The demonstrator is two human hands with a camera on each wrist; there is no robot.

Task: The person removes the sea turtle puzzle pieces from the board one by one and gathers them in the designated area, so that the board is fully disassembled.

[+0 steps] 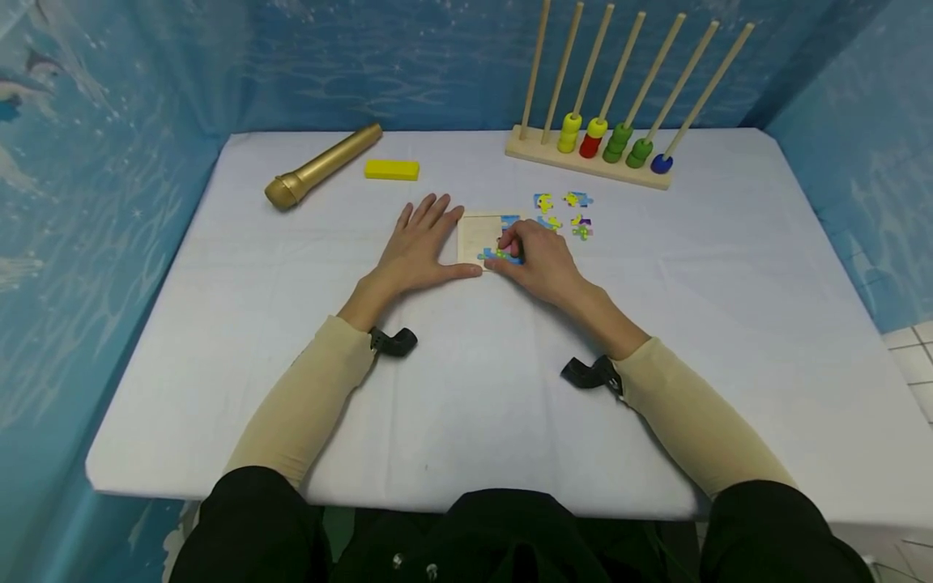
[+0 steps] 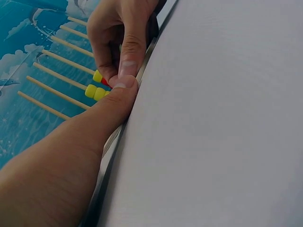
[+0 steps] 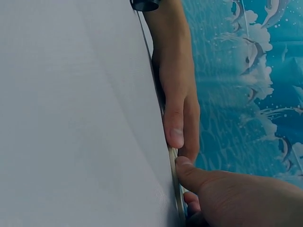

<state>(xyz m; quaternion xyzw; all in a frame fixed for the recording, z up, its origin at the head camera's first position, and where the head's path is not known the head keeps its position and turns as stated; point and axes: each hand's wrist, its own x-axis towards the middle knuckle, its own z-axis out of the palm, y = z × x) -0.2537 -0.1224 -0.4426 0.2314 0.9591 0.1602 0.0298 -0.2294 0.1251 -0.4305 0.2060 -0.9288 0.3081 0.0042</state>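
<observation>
A small wooden puzzle tray lies near the table's middle, with colourful jigsaw pieces along its right and lower parts. My left hand lies flat at the tray's left side, fingers spread, its thumb reaching the lower edge. Over the tray's right half, my right hand bends its fingers and pinches a puzzle piece between thumb and fingers, low in the tray; the hand partly hides it. Both thumbs come close together at the tray's near edge in the wrist views. Several loose puzzle pieces lie just right of the tray.
A wooden bead rack with tall pegs and coloured beads stands at the back right. Toward the back left are a gold microphone-shaped object and a yellow block. The white table meets a blue sea-patterned backdrop.
</observation>
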